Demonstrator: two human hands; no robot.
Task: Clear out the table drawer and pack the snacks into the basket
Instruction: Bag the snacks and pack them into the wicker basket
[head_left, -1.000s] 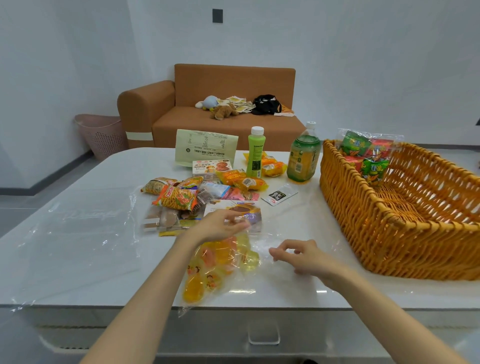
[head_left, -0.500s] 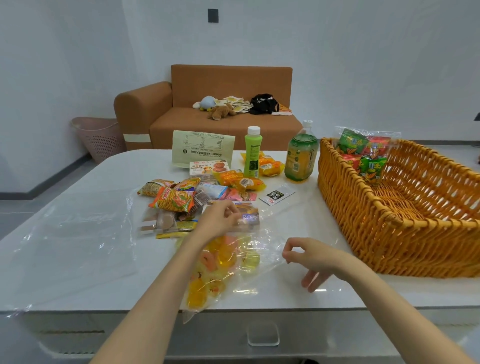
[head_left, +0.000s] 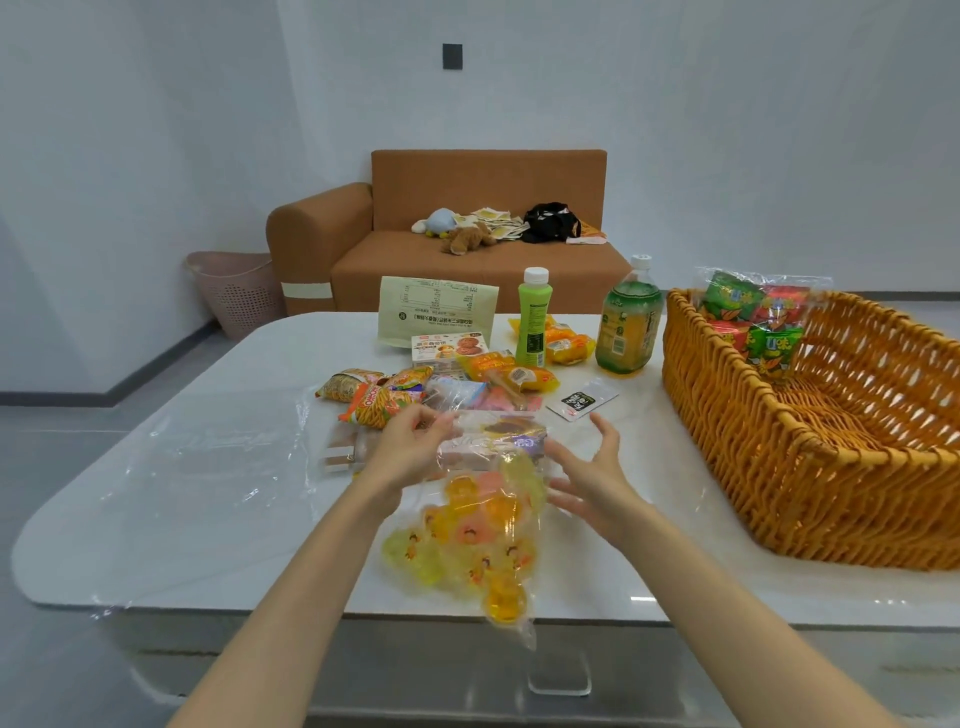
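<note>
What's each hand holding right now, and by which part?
Left hand pinches the clear jelly bag near its top edge; right hand holds nothing.

Left side: only a flat clear film (head_left: 208, 467) lies on the white table (head_left: 130, 545), so a hand can pass low over it.
Middle, far: the snack pile (head_left: 410, 395) blocks the way, its packets touching and overlapping.
Behind the pile: a paper bag (head_left: 436, 312), a green bottle (head_left: 533, 317) and a tea bottle (head_left: 628, 322) stand upright.
Near edge: the jelly bag (head_left: 483, 530) hangs from the left hand (head_left: 410, 447), with the right hand (head_left: 592, 478) just beside it, fingers spread.
Toward the basket: a strip of bare top, with a small sachet (head_left: 582, 400) at its far end.
Basket (head_left: 779, 467): its near wall bars the way at table level. Inside, the woven floor shows, and one packet bag (head_left: 753, 322) leans in the far left corner.
</note>
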